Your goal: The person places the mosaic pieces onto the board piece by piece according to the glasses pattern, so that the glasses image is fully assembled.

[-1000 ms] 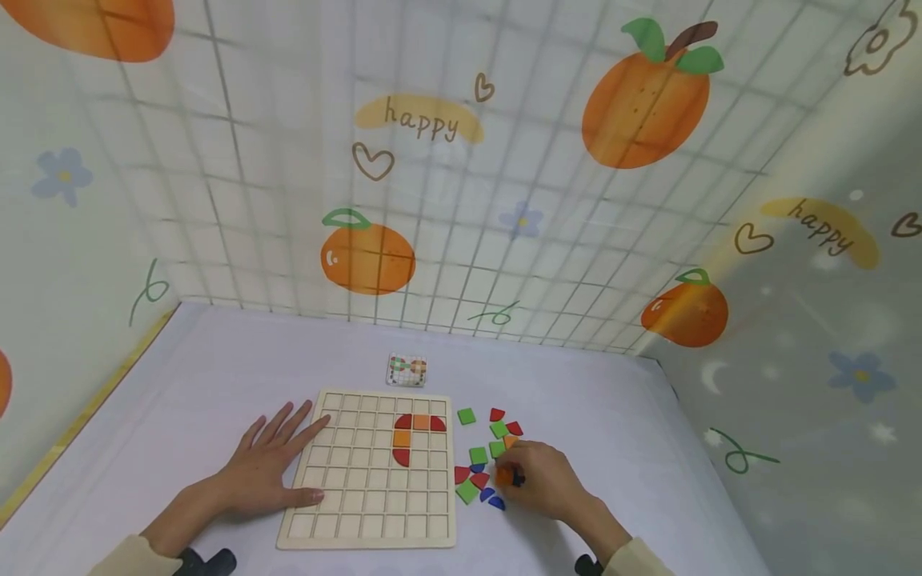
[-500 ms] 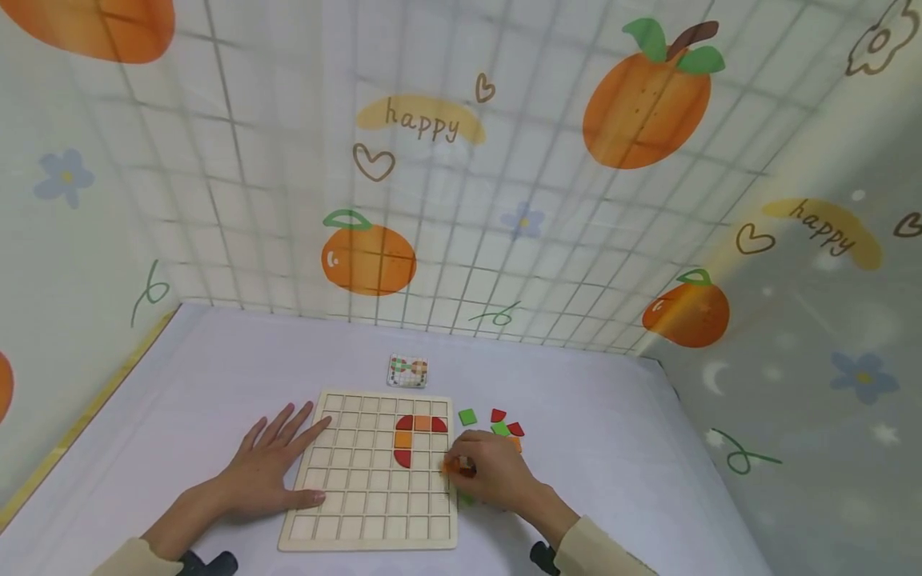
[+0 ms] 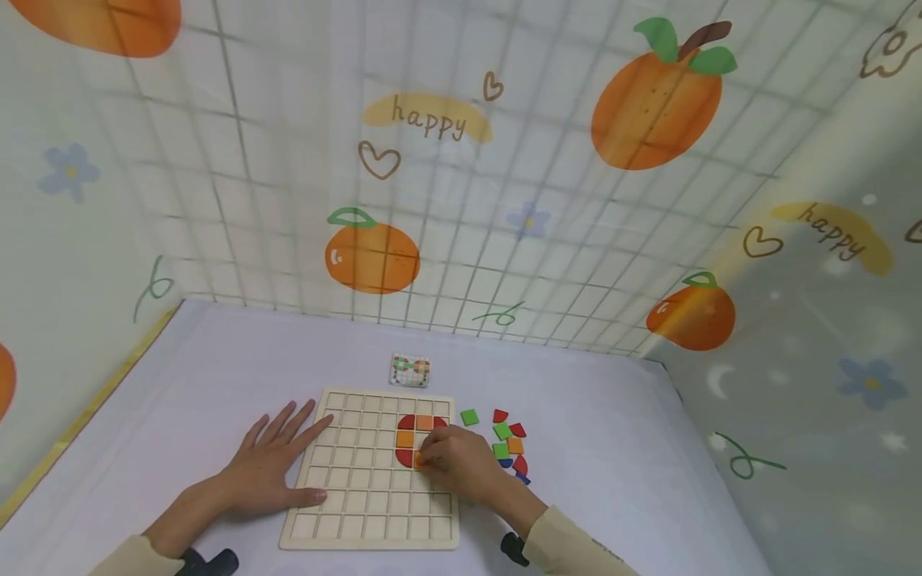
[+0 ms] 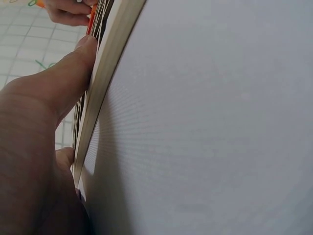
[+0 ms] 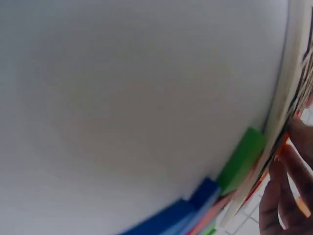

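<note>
1. The person's right hand (image 3: 461, 462) is over the right part of a pale wooden square board with a raised grid (image 3: 360, 480), thumb and fingers pinching a small flat orange piece (image 3: 418, 460); its full shape is hidden by the fingers.
2. That piece is just right of a red rounded-edged piece (image 3: 404, 458) lying in the grid; I can't tell whether it sits down in its cell.
3. The person's left hand (image 3: 262, 472) lies with its fingers spread, thumb and index fingertips resting on the board's left side.
4. Farther up the grid lie an orange square tile (image 3: 405, 439) and, on the far side of it, a second red rounded-edged piece (image 3: 406, 422) with another orange square tile (image 3: 425, 422) at its right; one more red piece shows partly behind the right hand.
5. Right of the board, loose green, red, orange and blue pieces (image 3: 502, 433) lie scattered on a white cloth-covered table (image 3: 612, 480).
6. Beyond the board's far edge is a small printed card (image 3: 410, 370) with a coloured pattern.
</note>
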`<state>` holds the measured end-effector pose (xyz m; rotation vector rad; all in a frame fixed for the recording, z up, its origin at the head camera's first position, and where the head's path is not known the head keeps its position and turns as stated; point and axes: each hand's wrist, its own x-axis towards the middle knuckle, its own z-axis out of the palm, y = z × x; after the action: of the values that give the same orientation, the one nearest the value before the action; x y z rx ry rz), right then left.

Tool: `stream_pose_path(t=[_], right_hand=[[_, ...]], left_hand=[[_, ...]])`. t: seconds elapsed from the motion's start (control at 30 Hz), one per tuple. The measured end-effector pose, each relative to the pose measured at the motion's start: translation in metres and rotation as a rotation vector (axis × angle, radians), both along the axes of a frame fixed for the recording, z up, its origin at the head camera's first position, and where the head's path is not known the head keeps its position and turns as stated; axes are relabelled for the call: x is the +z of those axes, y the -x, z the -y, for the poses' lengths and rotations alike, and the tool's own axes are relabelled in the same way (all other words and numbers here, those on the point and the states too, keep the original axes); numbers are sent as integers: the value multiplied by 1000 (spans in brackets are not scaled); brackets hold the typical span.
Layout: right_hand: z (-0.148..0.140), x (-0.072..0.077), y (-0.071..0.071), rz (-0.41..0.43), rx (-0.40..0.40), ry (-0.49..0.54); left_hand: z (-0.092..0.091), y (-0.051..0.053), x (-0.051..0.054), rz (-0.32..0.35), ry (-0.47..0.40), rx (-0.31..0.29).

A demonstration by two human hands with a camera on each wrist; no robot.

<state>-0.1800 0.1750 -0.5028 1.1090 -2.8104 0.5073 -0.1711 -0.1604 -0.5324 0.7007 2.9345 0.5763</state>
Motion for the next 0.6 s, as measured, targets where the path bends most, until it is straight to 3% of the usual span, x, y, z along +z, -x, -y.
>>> stream_pose_path(t=[0.17,0.33,0.47,0.6], right_hand=[[-2,-1,-3,-11,-34,13],[-13,-3,-1,42,-136,52],[-27,-3,5,14,-290,48],[-41,-2,12,-7,-509,0]], left_hand=[[0,-1,2,-6,-16,0],[-1,-1,3,0,-24,-4],[-1,-1,3,-2,-21,-1],[-1,-1,3,-5,-20,0]])
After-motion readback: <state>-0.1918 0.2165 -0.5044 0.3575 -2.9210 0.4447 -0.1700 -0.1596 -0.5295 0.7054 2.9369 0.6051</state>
